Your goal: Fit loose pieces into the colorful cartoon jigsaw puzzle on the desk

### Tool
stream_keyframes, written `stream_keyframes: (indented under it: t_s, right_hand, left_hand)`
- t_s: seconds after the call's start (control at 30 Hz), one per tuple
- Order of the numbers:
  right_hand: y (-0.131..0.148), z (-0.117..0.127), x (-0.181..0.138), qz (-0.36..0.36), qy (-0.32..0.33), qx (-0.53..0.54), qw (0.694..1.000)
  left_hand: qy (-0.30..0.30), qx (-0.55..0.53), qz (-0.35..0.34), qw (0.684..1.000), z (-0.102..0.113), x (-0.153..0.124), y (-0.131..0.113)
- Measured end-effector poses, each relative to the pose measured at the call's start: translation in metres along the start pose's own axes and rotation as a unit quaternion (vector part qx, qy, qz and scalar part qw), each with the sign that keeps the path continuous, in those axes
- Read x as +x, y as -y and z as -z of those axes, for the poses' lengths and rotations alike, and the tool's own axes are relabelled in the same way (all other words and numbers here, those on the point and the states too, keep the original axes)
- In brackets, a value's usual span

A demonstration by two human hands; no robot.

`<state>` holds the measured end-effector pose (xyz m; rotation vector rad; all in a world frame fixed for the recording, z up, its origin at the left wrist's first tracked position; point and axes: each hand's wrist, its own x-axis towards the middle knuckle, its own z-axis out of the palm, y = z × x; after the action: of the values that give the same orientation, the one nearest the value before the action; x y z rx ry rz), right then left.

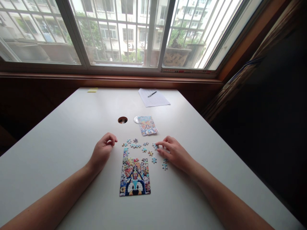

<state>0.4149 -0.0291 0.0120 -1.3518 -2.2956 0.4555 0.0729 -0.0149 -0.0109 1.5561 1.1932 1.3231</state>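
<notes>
A partly assembled jigsaw puzzle lies on the table between my forearms, its lower part showing a cartoon dog's face. Its top edge is uneven, with a column rising at the left. Several loose pieces are scattered above it and to its right. My left hand rests left of the loose pieces with its fingers curled in, and nothing shows in it. Thumb and forefinger of my right hand are on a light blue puzzle piece. Another piece lies beneath that hand's near side.
A small picture sheet matching the puzzle covers part of a round silver disc. Left of it is a cable hole in the white table. Paper with a pen and yellow notes lie near the window.
</notes>
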Motion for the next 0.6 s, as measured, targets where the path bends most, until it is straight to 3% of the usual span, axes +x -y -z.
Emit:
stream_keyframes:
  t_s: [0.4,0.6]
  right_hand:
    - [0.001,-0.003,0.000,0.020,-0.007,0.002,1.000]
    - [0.000,-0.004,0.000,0.028,-0.010,0.005,1.000]
  left_hand:
    - [0.038,0.063,0.029,0.997,-0.002,0.001,-0.012]
    - [0.114,0.159,0.039,0.980,0.003,0.006,-0.012]
